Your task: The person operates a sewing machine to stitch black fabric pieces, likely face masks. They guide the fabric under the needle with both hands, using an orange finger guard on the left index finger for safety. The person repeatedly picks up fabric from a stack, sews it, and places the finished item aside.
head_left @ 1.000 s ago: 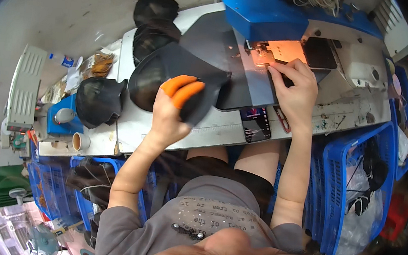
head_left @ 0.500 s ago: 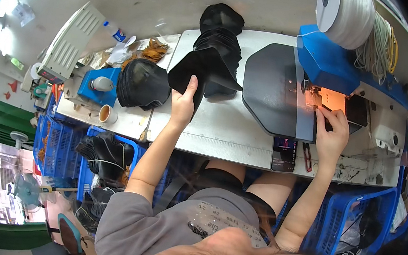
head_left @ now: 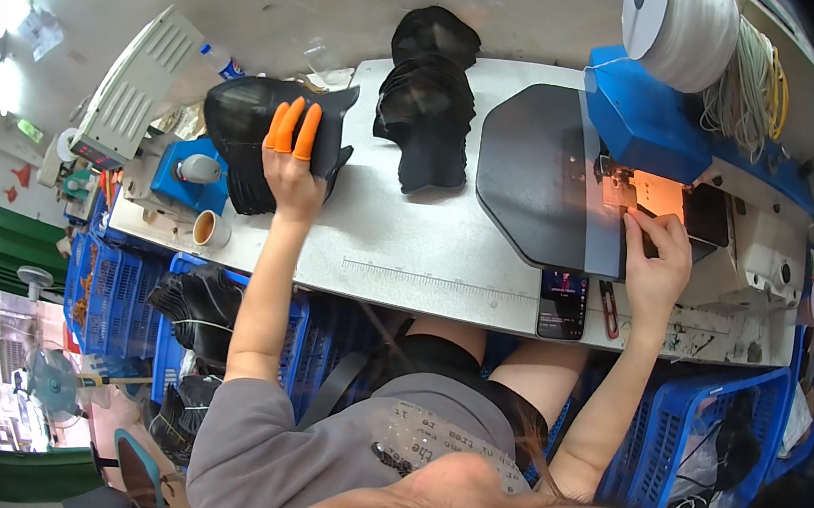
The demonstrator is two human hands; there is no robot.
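Note:
My left hand (head_left: 293,166), with orange finger cots on three fingers, lies fingers outstretched on a curved black leather-like piece (head_left: 239,113). That piece rests over the left stack of black pieces (head_left: 250,188); my left thumb is hidden. Close to the lit needle area of the blue sewing machine (head_left: 644,110), my right hand (head_left: 658,263) has thumb and forefinger pinched together. What they hold, if anything, is too small to make out. Between my hands stands another stack of black pieces (head_left: 425,116), beside the dark octagonal plate (head_left: 534,178).
A cup of brown liquid (head_left: 212,229) stands near the table's left front edge. By the front edge lie a phone (head_left: 562,307) and red thread snips (head_left: 609,310). A white cord spool (head_left: 688,35) hangs above the machine. Blue crates (head_left: 698,428) stand below.
My left hand has moved left with the black piece from the middle stack and laid it over the left stack, its fingers now stretched out. My right hand stays by the needle.

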